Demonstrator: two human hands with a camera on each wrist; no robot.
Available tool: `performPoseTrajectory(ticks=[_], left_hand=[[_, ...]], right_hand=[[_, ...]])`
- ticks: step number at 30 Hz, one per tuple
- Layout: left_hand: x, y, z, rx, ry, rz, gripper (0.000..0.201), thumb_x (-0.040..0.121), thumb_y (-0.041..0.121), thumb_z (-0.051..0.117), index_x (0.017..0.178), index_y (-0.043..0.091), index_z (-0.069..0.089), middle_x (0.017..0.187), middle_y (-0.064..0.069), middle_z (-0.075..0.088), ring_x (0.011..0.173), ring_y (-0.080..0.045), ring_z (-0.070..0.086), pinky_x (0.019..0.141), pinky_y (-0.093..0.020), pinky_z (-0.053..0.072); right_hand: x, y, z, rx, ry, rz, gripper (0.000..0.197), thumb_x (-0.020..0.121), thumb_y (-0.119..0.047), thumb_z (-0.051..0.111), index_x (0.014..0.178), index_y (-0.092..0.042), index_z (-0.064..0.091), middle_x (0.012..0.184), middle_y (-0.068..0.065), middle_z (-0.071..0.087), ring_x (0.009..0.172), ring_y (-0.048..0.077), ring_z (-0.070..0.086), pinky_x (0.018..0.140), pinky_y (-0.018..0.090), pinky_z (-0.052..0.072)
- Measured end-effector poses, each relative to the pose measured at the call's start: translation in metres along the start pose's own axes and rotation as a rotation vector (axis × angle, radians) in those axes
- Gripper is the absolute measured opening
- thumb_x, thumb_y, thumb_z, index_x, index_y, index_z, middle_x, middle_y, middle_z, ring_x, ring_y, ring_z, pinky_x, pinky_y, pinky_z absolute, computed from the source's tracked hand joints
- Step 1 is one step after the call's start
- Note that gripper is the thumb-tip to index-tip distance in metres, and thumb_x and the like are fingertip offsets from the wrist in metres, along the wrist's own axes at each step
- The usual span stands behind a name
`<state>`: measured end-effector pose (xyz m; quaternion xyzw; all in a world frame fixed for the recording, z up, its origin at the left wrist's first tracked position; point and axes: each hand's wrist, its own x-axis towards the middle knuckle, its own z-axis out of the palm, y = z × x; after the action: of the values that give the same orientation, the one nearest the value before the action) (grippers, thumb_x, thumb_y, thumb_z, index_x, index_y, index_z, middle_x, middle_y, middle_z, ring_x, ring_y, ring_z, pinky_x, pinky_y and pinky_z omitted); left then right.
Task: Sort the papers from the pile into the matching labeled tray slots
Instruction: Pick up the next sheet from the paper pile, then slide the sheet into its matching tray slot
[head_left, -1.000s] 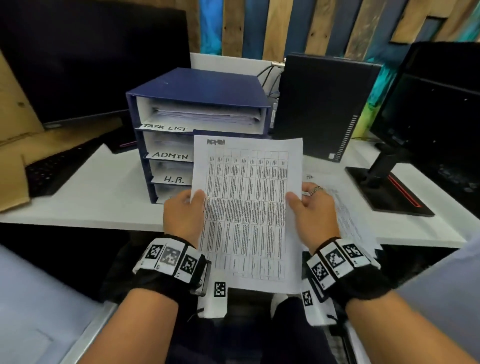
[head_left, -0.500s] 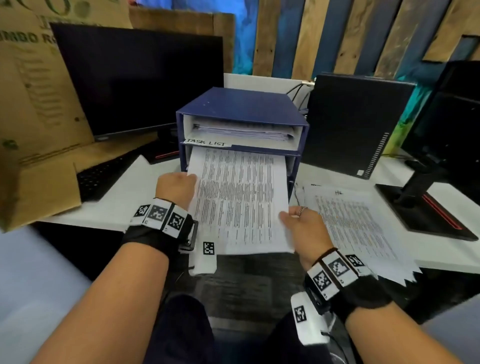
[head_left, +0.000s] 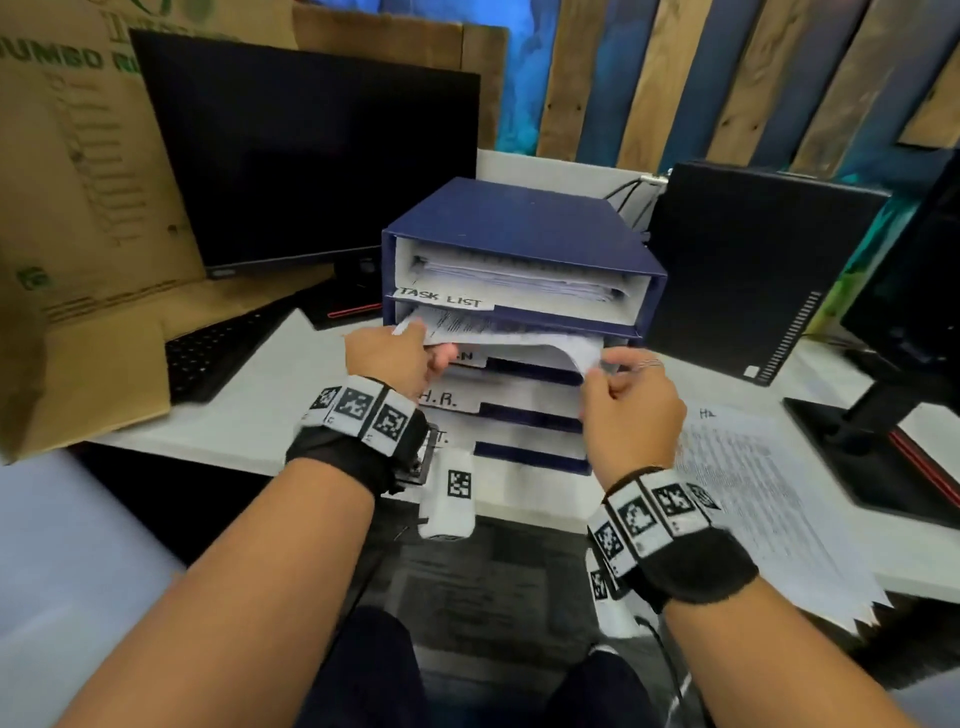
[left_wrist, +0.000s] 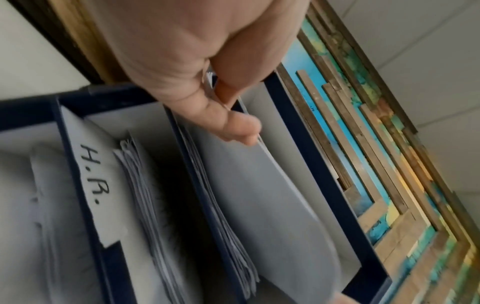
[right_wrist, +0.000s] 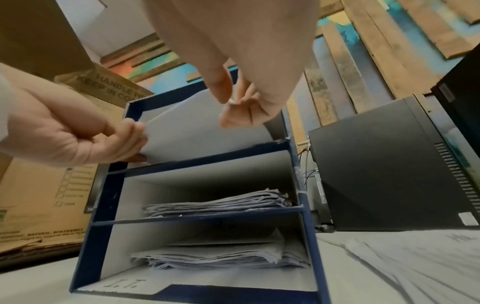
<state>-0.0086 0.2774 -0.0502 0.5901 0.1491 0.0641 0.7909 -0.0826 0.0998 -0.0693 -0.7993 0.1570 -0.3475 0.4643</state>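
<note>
Head view — left hand (head_left: 387, 353), right hand (head_left: 626, 410) both pinching sheet (head_left: 511, 340), half inside tray (head_left: 519, 228) second slot

Even indoor light falls from above, bright on the white desk (head_left: 249, 415) and the pile of papers (head_left: 753, 499), whose print smears with motion blur. The tray slots (right_wrist: 207, 185) darken toward their backs. The monitor (head_left: 311, 166) left of the trays is black, without glare. Wide-angle bending curves the head view's edges; both wrist views are soft and grainy.
</note>
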Motion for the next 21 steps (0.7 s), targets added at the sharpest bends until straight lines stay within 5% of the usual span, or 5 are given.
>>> performPoseTrajectory(ticks=[4, 8, 13, 15, 21], left_hand=[[0.005, -0.002, 0.011, -0.202, -0.048, -0.013, 0.017, 0.098, 0.013, 0.058, 0.084, 0.003, 0.056, 0.095, -0.015, 0.069, 0.062, -0.013, 0.071, 0.058, -0.021, 0.057], [-0.016, -0.012, 0.014, -0.063, 0.001, 0.138, 0.014, 0.092, 0.003, 0.060, 0.083, 0.006, 0.069, 0.084, -0.009, 0.074, 0.071, -0.019, 0.074, 0.069, -0.028, 0.061], [-0.023, -0.036, 0.027, 0.915, -0.176, 0.753, 0.025, 0.099, 0.027, 0.048, 0.101, 0.020, 0.072, 0.091, 0.001, 0.074, 0.080, -0.015, 0.064, 0.078, -0.034, 0.056], [-0.023, -0.040, 0.038, 1.189, -0.223, 0.807, 0.030, 0.100, 0.033, 0.039, 0.102, 0.021, 0.067, 0.095, -0.001, 0.071, 0.092, -0.022, 0.064, 0.090, -0.040, 0.050], [-0.018, -0.034, 0.060, 1.327, -0.257, 0.802, 0.024, 0.097, 0.018, 0.042, 0.105, 0.011, 0.064, 0.101, -0.010, 0.067, 0.102, -0.031, 0.059, 0.101, -0.043, 0.041]], right_hand=[[0.015, 0.004, 0.011, -0.085, -0.115, -0.007, 0.028, 0.100, -0.024, 0.058, 0.124, -0.014, 0.068, 0.114, 0.002, 0.073, 0.105, 0.018, 0.068, 0.100, 0.034, 0.052], [0.028, 0.008, 0.017, -0.235, -0.181, 0.004, 0.038, 0.103, -0.026, 0.051, 0.138, -0.012, 0.058, 0.133, 0.009, 0.065, 0.122, 0.028, 0.059, 0.106, 0.035, 0.042], [0.035, 0.015, 0.022, -0.234, -0.292, 0.015, 0.043, 0.102, -0.022, 0.047, 0.144, -0.015, 0.050, 0.109, 0.017, 0.071, 0.083, 0.025, 0.072, 0.073, 0.023, 0.058], [0.033, 0.016, 0.014, -0.200, -0.268, 0.010, 0.044, 0.102, -0.019, 0.047, 0.146, -0.019, 0.049, 0.113, 0.015, 0.071, 0.066, 0.015, 0.071, 0.051, 0.004, 0.045], [0.031, 0.032, -0.023, -0.094, -0.181, 0.021, 0.021, 0.099, -0.015, 0.055, 0.107, -0.022, 0.072, 0.107, -0.008, 0.071, 0.057, 0.010, 0.067, 0.056, 0.011, 0.050]])
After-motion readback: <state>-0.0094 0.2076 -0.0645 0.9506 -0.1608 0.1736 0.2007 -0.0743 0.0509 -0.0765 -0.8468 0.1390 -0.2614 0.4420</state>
